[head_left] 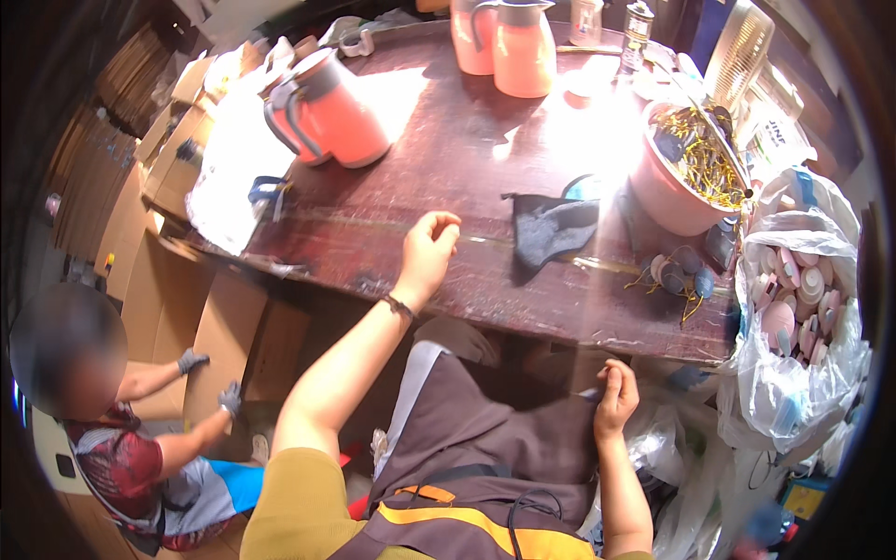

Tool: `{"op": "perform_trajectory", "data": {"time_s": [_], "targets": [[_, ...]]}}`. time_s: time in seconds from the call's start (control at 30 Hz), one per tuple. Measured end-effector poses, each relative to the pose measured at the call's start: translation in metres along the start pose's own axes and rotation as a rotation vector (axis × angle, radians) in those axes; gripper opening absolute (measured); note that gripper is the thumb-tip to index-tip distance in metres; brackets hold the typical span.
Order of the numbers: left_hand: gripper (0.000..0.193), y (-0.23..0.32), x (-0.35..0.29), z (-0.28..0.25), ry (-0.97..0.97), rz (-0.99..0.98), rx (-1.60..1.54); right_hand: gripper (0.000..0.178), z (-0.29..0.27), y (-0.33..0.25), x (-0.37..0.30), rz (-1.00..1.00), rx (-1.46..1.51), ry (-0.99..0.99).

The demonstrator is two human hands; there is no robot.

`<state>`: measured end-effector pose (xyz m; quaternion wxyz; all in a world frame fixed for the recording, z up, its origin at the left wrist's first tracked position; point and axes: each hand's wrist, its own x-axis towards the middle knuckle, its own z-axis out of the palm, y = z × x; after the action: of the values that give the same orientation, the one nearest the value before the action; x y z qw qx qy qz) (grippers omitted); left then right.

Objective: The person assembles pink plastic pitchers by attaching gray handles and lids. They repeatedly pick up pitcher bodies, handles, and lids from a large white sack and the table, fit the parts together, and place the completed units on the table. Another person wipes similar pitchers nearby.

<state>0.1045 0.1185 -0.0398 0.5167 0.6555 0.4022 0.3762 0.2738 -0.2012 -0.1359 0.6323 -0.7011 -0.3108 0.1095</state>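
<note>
My left hand [431, 252] is over the front part of the dark red table [401, 201], its fingers curled in toward the thumb. Whether anything small is in them is hidden. A crumpled dark grey cloth [553, 231] lies on the table to its right. Lower down, beside my right thigh and just off the table's front edge, my right hand [616, 397] is closed with its fingers bent. A small pale bit shows beside it, but what the fingers hold is not clear.
Coral jugs [347, 117] stand at the back left and back middle [525, 56]. A pink bucket [667, 191] of yellow wires is at right, above a clear bag [779, 401] of pink round parts. Leftward, a gloved co-worker [121, 467] handles a cardboard box [219, 345].
</note>
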Motion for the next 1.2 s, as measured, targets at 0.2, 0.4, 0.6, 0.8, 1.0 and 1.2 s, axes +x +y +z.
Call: {"op": "perform_trajectory", "data": {"time_s": [0.2,0.4,0.6,0.8,1.0,1.2], "targets": [[0.019,0.062,0.18,0.084,-0.072,0.519,0.518,0.016,-0.007,0.015,0.007,0.091,-0.116,0.049],[0.041,0.131,0.338,0.158,0.073,0.821,0.947,0.022,-0.011,0.011,0.019,0.078,-0.25,0.065],[0.052,0.113,0.379,0.163,0.401,0.841,1.245,0.019,-0.014,0.014,0.023,0.07,-0.244,0.061],[0.067,0.126,0.326,0.072,-0.13,0.215,0.805,0.014,-0.009,0.009,0.028,0.058,-0.149,0.09],[0.063,0.117,0.207,-0.025,-0.014,0.019,0.502,0.016,-0.013,0.01,0.003,0.17,0.031,0.137],[0.056,0.208,0.004,-0.047,-0.45,0.022,0.599,0.02,-0.091,0.011,-0.106,0.5,0.358,0.349]]}}
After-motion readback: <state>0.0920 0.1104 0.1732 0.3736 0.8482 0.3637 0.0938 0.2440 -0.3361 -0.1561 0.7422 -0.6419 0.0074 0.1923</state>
